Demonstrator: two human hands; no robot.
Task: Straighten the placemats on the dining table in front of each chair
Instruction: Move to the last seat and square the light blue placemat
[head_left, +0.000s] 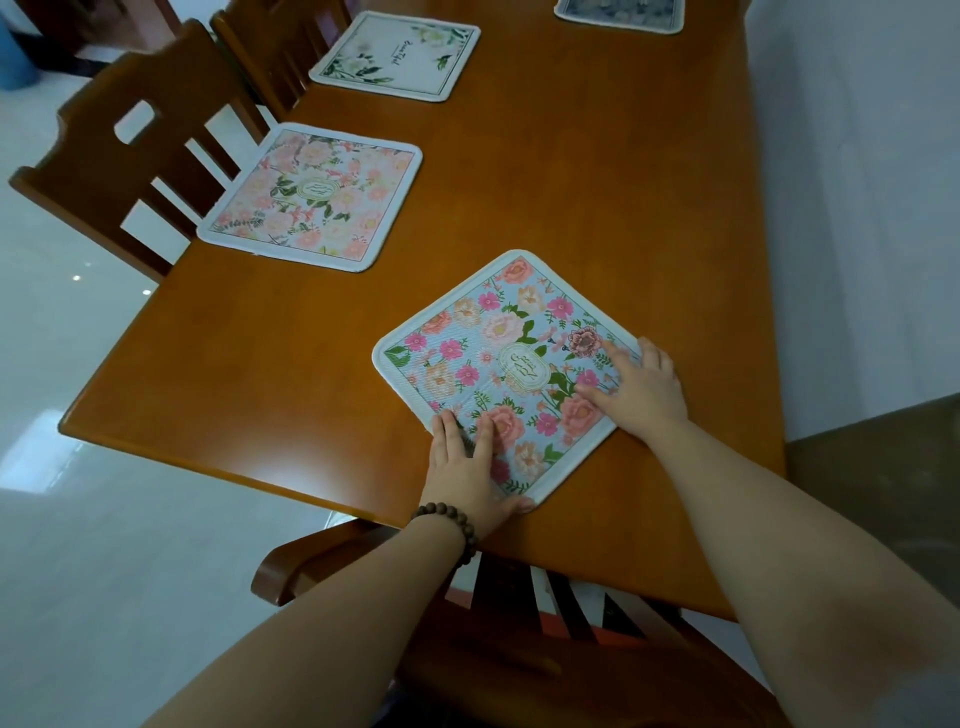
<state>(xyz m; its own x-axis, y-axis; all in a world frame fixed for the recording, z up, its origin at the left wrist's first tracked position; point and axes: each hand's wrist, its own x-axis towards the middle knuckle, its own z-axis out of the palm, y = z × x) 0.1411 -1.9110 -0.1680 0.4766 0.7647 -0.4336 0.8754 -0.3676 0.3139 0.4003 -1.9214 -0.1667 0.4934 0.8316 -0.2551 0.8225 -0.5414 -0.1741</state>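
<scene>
Straightening the near blue floral placemat (511, 374) looks like the step in hand: it lies skewed like a diamond on the dining table (597, 171). Left hand (467, 467) presses flat on its near corner, right hand (641, 387) flat on its right corner, neither gripping. Next, rotating it square to the near chair (545, 613).

The dining table (571, 182) is varnished wood — smooth, with a soft sheen. At six o'clock, the blue floral placemat (498, 364) looks woven and ribbed, matt; the bead bracelet (452, 525) looks wooden — dull brown.
</scene>
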